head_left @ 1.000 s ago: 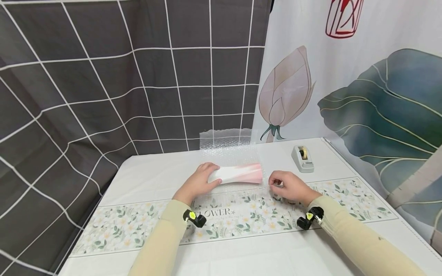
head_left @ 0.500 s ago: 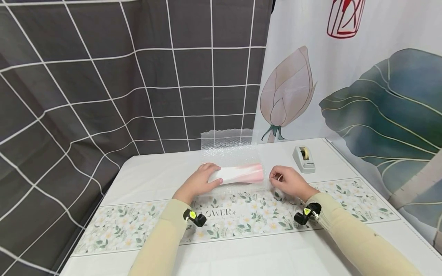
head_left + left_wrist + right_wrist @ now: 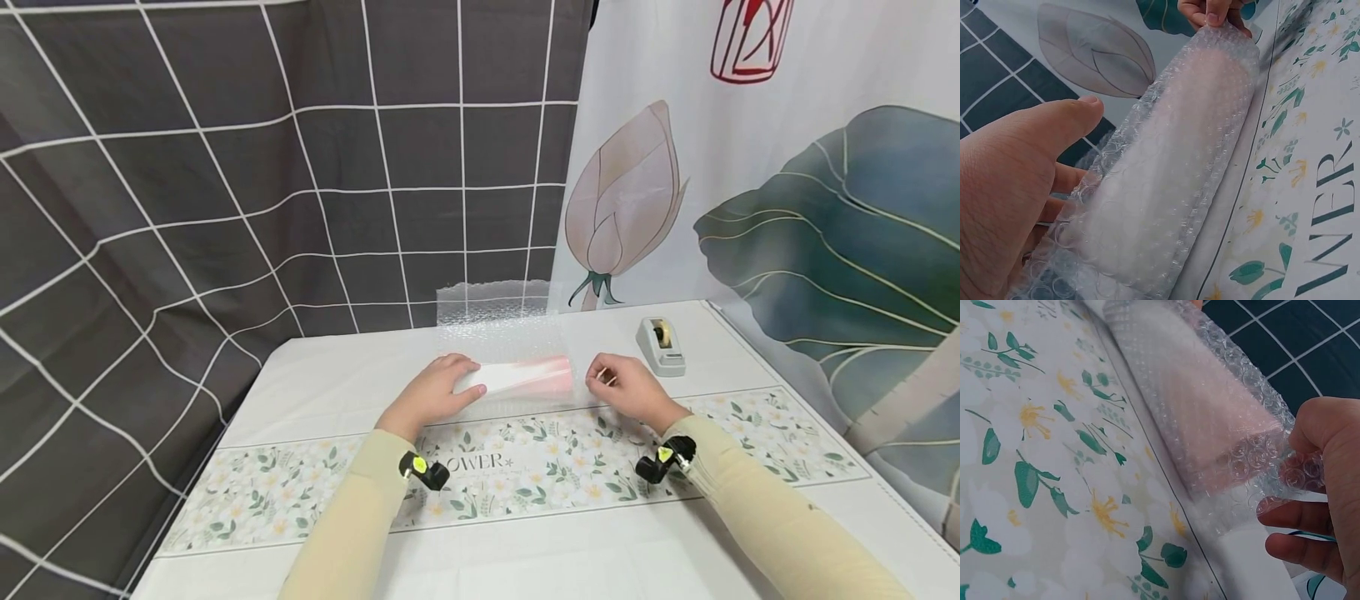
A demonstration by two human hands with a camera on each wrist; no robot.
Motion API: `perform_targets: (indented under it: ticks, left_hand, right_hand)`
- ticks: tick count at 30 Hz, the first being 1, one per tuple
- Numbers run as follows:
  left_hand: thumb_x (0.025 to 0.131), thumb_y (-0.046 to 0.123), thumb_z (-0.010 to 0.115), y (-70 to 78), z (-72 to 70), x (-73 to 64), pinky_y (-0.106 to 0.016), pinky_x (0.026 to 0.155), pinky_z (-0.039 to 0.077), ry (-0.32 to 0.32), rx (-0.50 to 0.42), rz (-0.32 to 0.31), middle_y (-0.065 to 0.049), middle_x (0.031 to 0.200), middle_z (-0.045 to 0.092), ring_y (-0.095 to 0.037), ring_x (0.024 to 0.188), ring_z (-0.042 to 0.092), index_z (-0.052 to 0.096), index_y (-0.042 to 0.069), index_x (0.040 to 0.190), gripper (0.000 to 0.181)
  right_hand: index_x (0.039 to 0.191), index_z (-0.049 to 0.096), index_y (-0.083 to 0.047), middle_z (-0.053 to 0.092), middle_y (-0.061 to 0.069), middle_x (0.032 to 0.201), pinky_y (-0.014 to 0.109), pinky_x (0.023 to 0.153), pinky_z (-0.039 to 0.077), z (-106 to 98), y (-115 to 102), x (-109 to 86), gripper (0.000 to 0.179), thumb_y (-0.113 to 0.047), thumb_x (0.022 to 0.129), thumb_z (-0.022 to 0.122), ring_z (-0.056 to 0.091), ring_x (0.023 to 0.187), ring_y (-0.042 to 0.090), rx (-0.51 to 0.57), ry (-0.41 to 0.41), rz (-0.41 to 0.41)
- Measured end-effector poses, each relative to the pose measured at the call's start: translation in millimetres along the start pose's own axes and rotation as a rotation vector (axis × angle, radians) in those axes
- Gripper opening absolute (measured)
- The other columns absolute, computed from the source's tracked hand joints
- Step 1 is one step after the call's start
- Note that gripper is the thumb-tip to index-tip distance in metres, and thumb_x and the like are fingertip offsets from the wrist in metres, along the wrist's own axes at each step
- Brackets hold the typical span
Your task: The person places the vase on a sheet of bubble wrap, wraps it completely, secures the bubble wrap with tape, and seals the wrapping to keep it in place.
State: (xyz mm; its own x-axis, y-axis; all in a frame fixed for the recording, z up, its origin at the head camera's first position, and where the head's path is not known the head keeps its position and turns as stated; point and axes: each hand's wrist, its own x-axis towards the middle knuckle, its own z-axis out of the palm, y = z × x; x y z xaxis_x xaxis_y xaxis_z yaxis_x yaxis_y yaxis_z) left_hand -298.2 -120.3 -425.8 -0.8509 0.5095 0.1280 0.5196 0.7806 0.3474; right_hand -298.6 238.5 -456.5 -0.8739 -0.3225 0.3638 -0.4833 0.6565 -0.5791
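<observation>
A tapered white-and-pink vase (image 3: 525, 377) lies on its side on a sheet of clear bubble wrap (image 3: 498, 333), which also covers its front side. My left hand (image 3: 431, 392) holds the vase's white left end, thumb on the near side and fingers on the far side. In the left wrist view the fingers go behind the wrap (image 3: 1166, 162), partly hidden, and the thumb stands off it. Beyond the pink end, my right hand (image 3: 626, 387) pinches the wrap's right edge between thumb and forefinger. The right wrist view shows its other fingers (image 3: 1300, 515) loosely bent.
A grey tape dispenser (image 3: 660, 346) with a yellowish roll stands at the back right of the table. A white tablecloth (image 3: 330, 367) with a floral band (image 3: 300, 487) covers the table. A dark grid curtain (image 3: 337, 208) and a white lotus-print curtain (image 3: 645, 250) hang behind.
My right hand has risen slightly and moved a little away from me, and the near edge of the wrap has come up over the vase's front. My left hand stays nearly still.
</observation>
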Motion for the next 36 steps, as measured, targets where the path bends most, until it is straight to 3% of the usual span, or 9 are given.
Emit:
perform_targets:
  ticks: [13,26,32,36]
  left_hand:
    - [0.099,0.047,0.058,7.1,-9.9,1.3,-0.045,0.124,0.019,-0.023,0.081,0.022,-0.012,0.143,0.057,-0.028,0.138,0.047,0.06,0.007,0.138,0.056]
    - [0.098,0.038,0.064,7.3,-6.1,2.4,-0.044,0.121,0.029,0.023,0.114,-0.021,-0.008,0.14,0.059,-0.029,0.135,0.051,0.064,0.011,0.134,0.045]
    - [0.099,0.035,0.064,6.2,-3.7,2.9,-0.042,0.122,0.027,0.045,0.157,-0.003,-0.007,0.139,0.061,-0.027,0.133,0.053,0.065,0.012,0.132,0.041]
    - [0.099,0.032,0.065,4.9,-2.2,3.0,-0.044,0.119,0.032,0.059,0.149,0.01,-0.007,0.138,0.061,-0.028,0.132,0.054,0.066,0.011,0.13,0.038]
  right_hand:
    - [0.087,0.066,-0.015,0.069,-0.002,0.087,0.029,0.065,0.052,-1.0,0.3,4.5,0.006,-0.012,0.092,0.065,0.062,0.077,0.014,0.007,0.017,0.032]
    - [0.088,0.066,-0.014,0.07,0.001,0.09,0.033,0.07,0.052,1.8,1.5,9.8,0.005,-0.014,0.093,0.064,0.063,0.082,0.018,0.025,0.029,0.109]
    - [0.089,0.065,-0.014,0.07,0.002,0.091,0.036,0.071,0.052,4.2,2.7,10.3,0.005,-0.014,0.094,0.064,0.063,0.084,0.02,0.039,0.04,0.123]
    - [0.09,0.065,-0.014,0.07,0.002,0.092,0.036,0.072,0.051,6.5,5.7,10.9,0.005,-0.015,0.095,0.064,0.063,0.085,0.02,0.044,0.042,0.132]
